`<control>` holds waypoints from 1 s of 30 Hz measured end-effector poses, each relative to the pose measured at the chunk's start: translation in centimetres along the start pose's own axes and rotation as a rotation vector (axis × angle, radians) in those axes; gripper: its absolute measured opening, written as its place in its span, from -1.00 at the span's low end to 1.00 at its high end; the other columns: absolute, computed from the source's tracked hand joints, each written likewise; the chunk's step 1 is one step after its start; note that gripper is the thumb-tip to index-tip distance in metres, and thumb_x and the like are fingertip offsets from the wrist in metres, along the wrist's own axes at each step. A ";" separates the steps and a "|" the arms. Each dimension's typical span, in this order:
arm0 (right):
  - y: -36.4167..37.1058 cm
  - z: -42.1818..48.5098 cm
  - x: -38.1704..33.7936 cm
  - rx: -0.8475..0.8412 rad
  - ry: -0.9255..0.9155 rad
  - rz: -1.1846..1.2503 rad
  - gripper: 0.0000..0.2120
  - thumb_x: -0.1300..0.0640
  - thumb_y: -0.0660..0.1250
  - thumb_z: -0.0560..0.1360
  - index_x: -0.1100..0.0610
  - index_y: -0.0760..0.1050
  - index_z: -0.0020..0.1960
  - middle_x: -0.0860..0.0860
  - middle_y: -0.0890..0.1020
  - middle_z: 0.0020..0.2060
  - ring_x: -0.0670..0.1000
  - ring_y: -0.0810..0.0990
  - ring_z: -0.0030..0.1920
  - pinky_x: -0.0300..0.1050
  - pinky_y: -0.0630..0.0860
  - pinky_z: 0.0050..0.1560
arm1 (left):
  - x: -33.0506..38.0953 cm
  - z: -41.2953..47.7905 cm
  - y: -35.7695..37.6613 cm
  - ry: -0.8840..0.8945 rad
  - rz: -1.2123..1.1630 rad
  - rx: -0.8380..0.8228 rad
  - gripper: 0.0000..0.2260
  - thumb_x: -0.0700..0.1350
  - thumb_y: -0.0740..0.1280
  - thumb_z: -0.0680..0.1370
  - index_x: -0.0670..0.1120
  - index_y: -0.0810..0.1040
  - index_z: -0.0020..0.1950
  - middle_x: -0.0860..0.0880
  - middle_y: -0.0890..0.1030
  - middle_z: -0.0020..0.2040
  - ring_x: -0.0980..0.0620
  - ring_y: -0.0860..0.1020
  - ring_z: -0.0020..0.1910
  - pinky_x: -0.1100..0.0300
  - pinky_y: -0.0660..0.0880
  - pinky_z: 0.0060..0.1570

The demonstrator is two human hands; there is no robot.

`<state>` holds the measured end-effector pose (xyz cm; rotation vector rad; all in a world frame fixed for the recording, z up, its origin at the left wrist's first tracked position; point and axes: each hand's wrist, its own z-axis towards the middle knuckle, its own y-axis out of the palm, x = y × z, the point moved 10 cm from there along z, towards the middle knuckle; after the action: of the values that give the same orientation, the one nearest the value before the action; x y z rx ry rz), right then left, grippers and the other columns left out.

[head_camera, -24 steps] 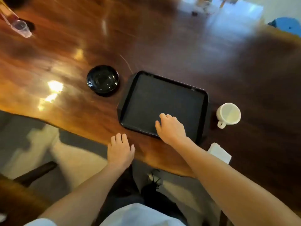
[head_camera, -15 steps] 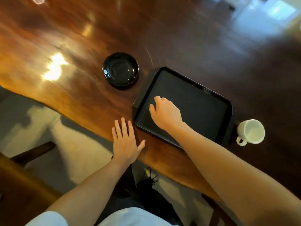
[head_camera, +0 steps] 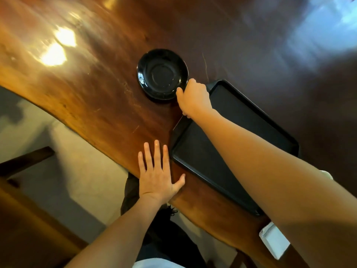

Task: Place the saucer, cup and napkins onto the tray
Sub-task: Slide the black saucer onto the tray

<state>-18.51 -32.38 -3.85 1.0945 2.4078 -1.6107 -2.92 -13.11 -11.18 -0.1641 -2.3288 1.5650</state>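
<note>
Saucer (head_camera: pixel 162 74) sits on the worktop (head_camera: pixel 100 97), just beside the tray's (head_camera: pixel 239 120) far left corner, not yet on it. Right hand (head_camera: pixel 194 97) is at the saucer's near rim, fingers curled; whether they have closed on the rim cannot be told. Left hand (head_camera: pixel 157 174) lies flat on the worktop edge, fingers spread, holding nothing. Tray is bare where visible. Napkins (head_camera: pixel 274 241) lie at the worktop's near edge, off the tray. Cup is hidden from view. Judgement: no item placed; all three placements remain.
</note>
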 end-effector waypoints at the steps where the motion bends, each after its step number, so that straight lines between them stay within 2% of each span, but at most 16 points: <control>1: 0.4 0.5 0.4 -0.030 0.054 0.058 -0.78 0.02 0.19 0.67 0.18 0.41 0.13 0.14 0.64 -0.08 0.05 0.67 -0.37 -0.15 0.56 -0.49 | 0.0 0.0 0.0 0.002 0.001 0.009 -0.04 0.49 0.08 0.46 -0.14 0.08 0.65 -0.25 0.10 0.67 -0.36 0.01 0.64 -0.29 -0.06 0.56; 2: 0.7 0.9 0.7 -0.052 0.108 0.114 -0.80 0.03 0.18 0.67 0.17 0.40 0.13 0.17 0.66 -0.12 0.03 0.67 -0.46 -0.21 0.53 -0.58 | 0.0 0.0 -0.1 0.000 0.003 0.012 -0.04 0.49 0.08 0.46 -0.15 0.11 0.64 -0.25 0.11 0.66 -0.36 0.03 0.63 -0.29 -0.04 0.56; 4: 1.2 1.3 0.9 -0.081 0.179 0.200 -0.77 0.07 0.19 0.68 0.21 0.39 0.23 0.19 0.69 -0.20 -0.01 0.65 -0.54 -0.23 0.53 -0.59 | 0.0 0.1 -0.2 -0.005 0.005 0.018 -0.06 0.48 0.08 0.46 -0.14 0.16 0.64 -0.24 0.14 0.66 -0.36 0.05 0.63 -0.29 -0.02 0.56; 6: 1.8 1.5 1.0 -0.125 0.245 0.299 -0.70 0.12 0.20 0.69 0.28 0.36 0.34 0.18 0.67 -0.30 0.02 0.69 -0.47 -0.16 0.59 -0.47 | 0.0 0.1 -0.2 -0.007 0.012 0.019 -0.07 0.47 0.09 0.46 -0.14 0.18 0.64 -0.24 0.14 0.66 -0.36 0.06 0.63 -0.30 -0.01 0.56; 8: 2.5 1.5 1.4 -0.156 0.319 0.423 -0.72 0.17 0.21 0.69 0.29 0.35 0.33 0.15 0.61 -0.32 0.09 0.74 -0.31 -0.13 0.61 -0.35 | 0.0 0.1 -0.1 -0.004 0.016 0.029 -0.07 0.47 0.09 0.47 -0.14 0.15 0.64 -0.25 0.14 0.66 -0.37 0.06 0.63 -0.31 -0.01 0.56; 10: 2.9 1.5 1.9 -0.166 0.386 0.512 -0.77 0.21 0.23 0.68 0.25 0.37 0.30 0.11 0.57 -0.31 0.09 0.71 -0.25 -0.15 0.55 -0.33 | 0.0 0.1 -0.2 -0.002 0.017 0.044 -0.08 0.46 0.09 0.47 -0.13 0.11 0.64 -0.24 0.14 0.66 -0.37 0.06 0.63 -0.31 0.00 0.56; 15: 3.4 1.0 2.6 -0.184 0.460 0.644 -0.89 0.23 0.30 0.64 0.14 0.39 0.13 0.09 0.58 -0.17 -0.12 0.48 -0.50 -0.32 0.40 -0.58 | 0.0 0.0 -0.2 -0.004 0.026 0.059 -0.08 0.46 0.09 0.47 -0.11 0.06 0.64 -0.23 0.12 0.66 -0.36 0.05 0.63 -0.31 -0.01 0.56; 21: 2.7 -0.1 3.0 -0.171 0.427 0.721 -0.63 0.21 0.32 0.63 0.18 0.36 0.40 0.06 0.54 -0.24 -0.17 0.43 -0.59 -0.34 0.34 -0.62 | -0.1 -0.1 -0.2 -0.008 0.053 0.058 -0.09 0.46 0.09 0.47 -0.10 0.08 0.65 -0.23 0.12 0.66 -0.35 0.04 0.64 -0.28 -0.07 0.57; 25: 2.4 -1.9 3.7 -0.174 0.433 0.781 -0.58 0.19 0.34 0.63 0.20 0.35 0.45 0.05 0.54 -0.29 -0.17 0.40 -0.65 -0.34 0.34 -0.63 | -0.1 0.0 -0.2 -0.022 0.063 0.053 -0.09 0.46 0.09 0.47 -0.09 0.11 0.65 -0.21 0.12 0.67 -0.33 0.03 0.64 -0.25 -0.11 0.58; 27: 2.1 -2.8 4.4 -0.169 0.446 0.812 -0.64 0.17 0.35 0.62 0.19 0.40 0.39 0.04 0.53 -0.30 -0.17 0.39 -0.66 -0.34 0.31 -0.65 | -0.1 -0.1 -0.2 -0.025 0.069 0.052 -0.09 0.46 0.09 0.47 -0.09 0.12 0.65 -0.21 0.13 0.67 -0.33 0.03 0.64 -0.24 -0.12 0.58; 30: 1.2 -4.3 5.8 -0.156 0.451 0.851 -0.89 0.16 0.34 0.63 0.14 0.42 0.07 0.04 0.52 -0.34 -0.18 0.37 -0.65 -0.34 0.27 -0.67 | 0.0 -0.1 -0.3 -0.029 0.084 0.052 -0.09 0.46 0.08 0.48 -0.10 0.15 0.65 -0.21 0.12 0.67 -0.33 0.03 0.64 -0.23 -0.13 0.58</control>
<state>-20.78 -25.50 -5.13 2.2026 1.7424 -0.9368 -2.87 -13.16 -10.84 -0.2309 -2.3286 1.6766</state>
